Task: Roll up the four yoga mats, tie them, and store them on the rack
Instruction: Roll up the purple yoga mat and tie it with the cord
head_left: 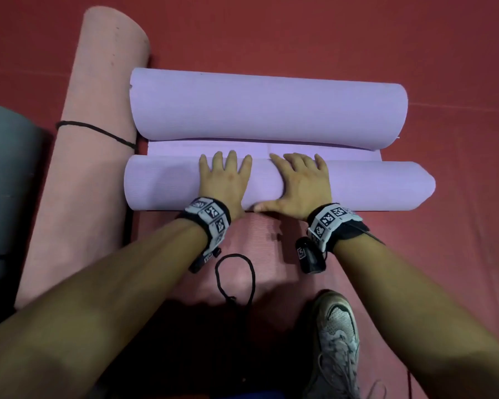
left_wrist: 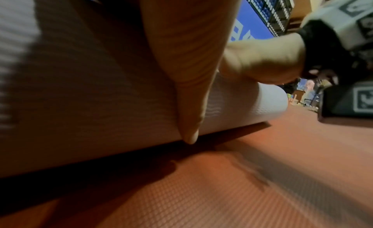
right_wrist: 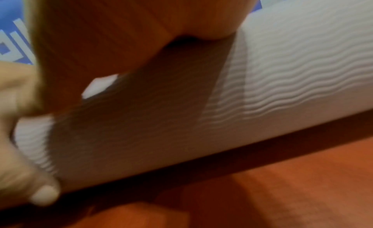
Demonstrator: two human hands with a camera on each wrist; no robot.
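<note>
— What can't you make out?

— The grey mat (head_left: 3,180) is cut off by the left edge of the head view. Both wrist views are dim and smeared, and the rack does not show clearly anywhere. The far curl of the purple yoga mat (head_left: 271,108) hides part of the flat strip between the two rolls.

— And the hands?

— The left hand (head_left: 225,182) lies flat on top of the near purple roll (head_left: 372,187), fingers spread and straight, tips reaching the roll's far side. The right hand (head_left: 300,182) lies beside it, also spread, thumb (head_left: 267,207) stretched along the roll's near lower edge. Neither seems to pinch anything, though the wrist views are poor.

— Where is the mat against them?

— Directly under both palms, on a pinkish floor mat (head_left: 265,231), its ends running out left and right of the hands. A tied pink rolled mat (head_left: 98,133) lies just beside its left end. A black cord (head_left: 236,280) lies loose near the wrists, beside a shoe (head_left: 337,335).
</note>
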